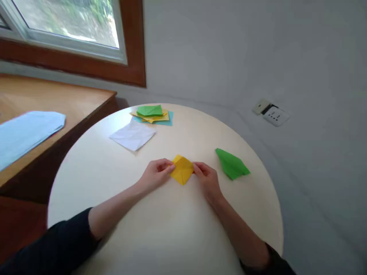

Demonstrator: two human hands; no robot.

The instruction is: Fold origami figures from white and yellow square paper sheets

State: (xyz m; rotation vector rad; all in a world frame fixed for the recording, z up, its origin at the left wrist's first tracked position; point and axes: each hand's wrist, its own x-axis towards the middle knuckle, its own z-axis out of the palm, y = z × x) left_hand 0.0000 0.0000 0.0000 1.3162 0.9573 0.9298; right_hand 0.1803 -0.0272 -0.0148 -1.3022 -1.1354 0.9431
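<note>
A small yellow folded paper (182,170), roughly diamond-shaped with a crease down its lower half, is held just over the middle of the table. My left hand (158,172) pinches its left corner between thumb and fingers. At the opposite corner, my right hand (207,178) grips it the same way. To the right of my right hand lies a green folded paper (233,165), apart from it. Beyond my left hand, a white paper square (133,135) with creases rests on the tabletop.
The round white table (160,236) stands against a grey wall. At its far edge sits a stack of green, yellow and blue papers (151,114). A wooden desk (86,100) on the left bears a light blue cloth (28,131). A wall socket (275,115) is at the right.
</note>
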